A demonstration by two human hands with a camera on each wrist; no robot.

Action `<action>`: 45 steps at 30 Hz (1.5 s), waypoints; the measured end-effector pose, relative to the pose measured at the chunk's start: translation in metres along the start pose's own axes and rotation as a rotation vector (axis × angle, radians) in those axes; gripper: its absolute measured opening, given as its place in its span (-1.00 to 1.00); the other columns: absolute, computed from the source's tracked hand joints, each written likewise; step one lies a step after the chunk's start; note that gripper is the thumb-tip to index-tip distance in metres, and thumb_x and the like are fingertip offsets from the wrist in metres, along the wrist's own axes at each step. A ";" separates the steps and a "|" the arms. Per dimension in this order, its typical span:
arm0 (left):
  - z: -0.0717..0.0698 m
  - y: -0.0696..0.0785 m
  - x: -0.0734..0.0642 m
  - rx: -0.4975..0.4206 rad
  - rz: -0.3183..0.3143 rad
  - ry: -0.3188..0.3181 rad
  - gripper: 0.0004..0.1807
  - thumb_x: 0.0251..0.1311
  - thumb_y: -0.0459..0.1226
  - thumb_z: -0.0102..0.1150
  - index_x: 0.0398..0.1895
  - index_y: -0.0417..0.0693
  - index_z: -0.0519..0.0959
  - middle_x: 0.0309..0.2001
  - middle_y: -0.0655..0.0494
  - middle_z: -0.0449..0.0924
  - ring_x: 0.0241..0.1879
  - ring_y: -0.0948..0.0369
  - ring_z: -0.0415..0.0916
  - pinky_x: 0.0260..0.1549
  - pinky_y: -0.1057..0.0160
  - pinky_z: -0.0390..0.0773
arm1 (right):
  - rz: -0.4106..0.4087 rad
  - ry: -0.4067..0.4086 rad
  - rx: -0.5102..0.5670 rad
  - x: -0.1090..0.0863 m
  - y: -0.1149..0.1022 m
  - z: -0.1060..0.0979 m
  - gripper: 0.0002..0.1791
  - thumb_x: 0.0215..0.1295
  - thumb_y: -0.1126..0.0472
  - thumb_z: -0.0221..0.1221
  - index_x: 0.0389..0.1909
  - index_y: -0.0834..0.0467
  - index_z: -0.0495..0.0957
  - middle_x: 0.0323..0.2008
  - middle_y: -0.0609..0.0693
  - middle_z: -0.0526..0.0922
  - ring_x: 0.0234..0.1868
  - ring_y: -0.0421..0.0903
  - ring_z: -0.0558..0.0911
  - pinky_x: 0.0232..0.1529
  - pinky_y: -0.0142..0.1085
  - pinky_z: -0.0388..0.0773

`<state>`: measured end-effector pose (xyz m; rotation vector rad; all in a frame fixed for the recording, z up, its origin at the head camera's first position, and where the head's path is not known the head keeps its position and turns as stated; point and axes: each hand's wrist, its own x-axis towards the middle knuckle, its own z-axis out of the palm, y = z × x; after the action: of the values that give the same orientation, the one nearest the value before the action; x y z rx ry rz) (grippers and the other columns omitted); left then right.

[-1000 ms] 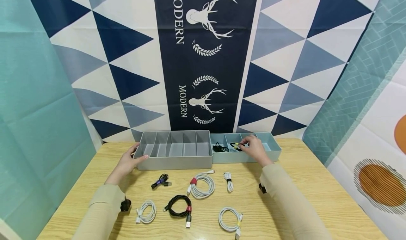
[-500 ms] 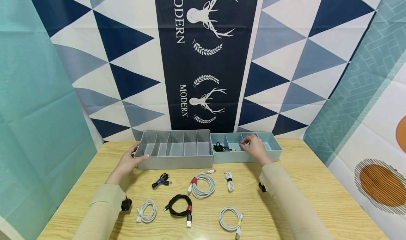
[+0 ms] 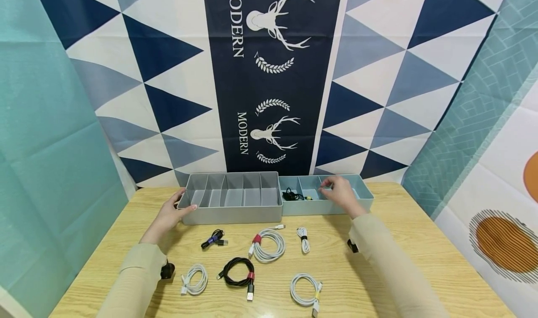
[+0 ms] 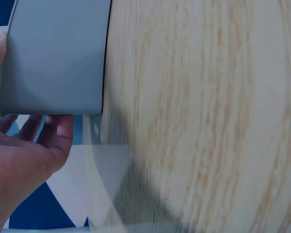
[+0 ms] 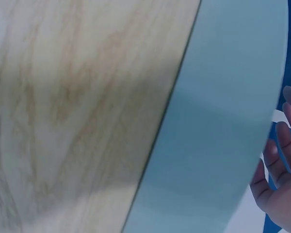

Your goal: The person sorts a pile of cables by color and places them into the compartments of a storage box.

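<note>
My left hand [image 3: 169,215] holds the left end of a grey divided box [image 3: 231,215]; in the left wrist view the fingers [image 4: 63,133] bend against its end wall. My right hand [image 3: 341,194] hovers over the pale blue divided box [image 3: 328,208], fingers loosely curled and nothing between them. Inside the blue box, a coiled black cable [image 3: 290,195] lies in the leftmost compartment. Just right of it, a yellow-tied cable [image 3: 308,198] barely shows above the front wall, the rest hidden. The right wrist view shows the blue box's outer wall with the fingertips beyond its rim.
On the wooden table [image 3: 344,280] lie a black cable with a purple tie [image 3: 214,238], a white cable with a red tie [image 3: 271,246], a small white bundle [image 3: 303,241], a white coil [image 3: 195,280], a black coil [image 3: 237,272] and a yellow-tied white coil [image 3: 304,290].
My right hand has let go of the black cable with the yellow tie, which dropped into the blue box. The hand then moved slightly right. My left hand stays on the grey box.
</note>
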<state>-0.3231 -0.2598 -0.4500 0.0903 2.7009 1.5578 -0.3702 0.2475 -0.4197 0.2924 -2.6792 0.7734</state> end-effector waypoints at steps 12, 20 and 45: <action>0.001 -0.003 0.001 0.009 0.003 0.007 -0.04 0.04 0.04 0.15 0.40 0.07 -0.17 0.36 -0.18 -0.10 0.22 -0.16 0.09 -0.06 -0.02 0.41 | -0.046 -0.020 -0.035 0.000 -0.013 -0.018 -0.83 0.00 0.14 0.27 -0.41 0.14 0.58 -0.32 0.07 0.54 -0.38 -0.03 0.42 -0.33 -0.22 0.36; 0.001 -0.003 0.001 -0.003 0.006 0.004 -0.07 0.07 -0.01 0.14 0.40 0.06 -0.18 0.35 -0.19 -0.09 0.21 -0.17 0.11 -0.06 -0.03 0.41 | -0.080 -0.051 -0.046 -0.002 -0.025 -0.030 -0.78 0.02 0.14 0.26 -0.35 0.19 0.57 -0.32 0.10 0.52 -0.42 -0.07 0.37 -0.38 -0.25 0.31; -0.001 0.002 -0.001 0.005 -0.009 0.007 -0.05 0.07 0.02 0.14 0.40 0.04 -0.19 0.35 -0.21 -0.11 0.22 -0.17 0.08 0.03 -0.06 0.33 | -0.210 -0.041 -0.064 -0.015 -0.078 -0.062 -0.74 0.11 0.03 0.17 -0.27 0.12 0.55 -0.28 0.04 0.52 -0.26 -0.02 0.47 -0.23 -0.16 0.42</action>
<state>-0.3220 -0.2591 -0.4476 0.0725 2.7070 1.5520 -0.3185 0.2180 -0.3388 0.5690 -2.6496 0.6236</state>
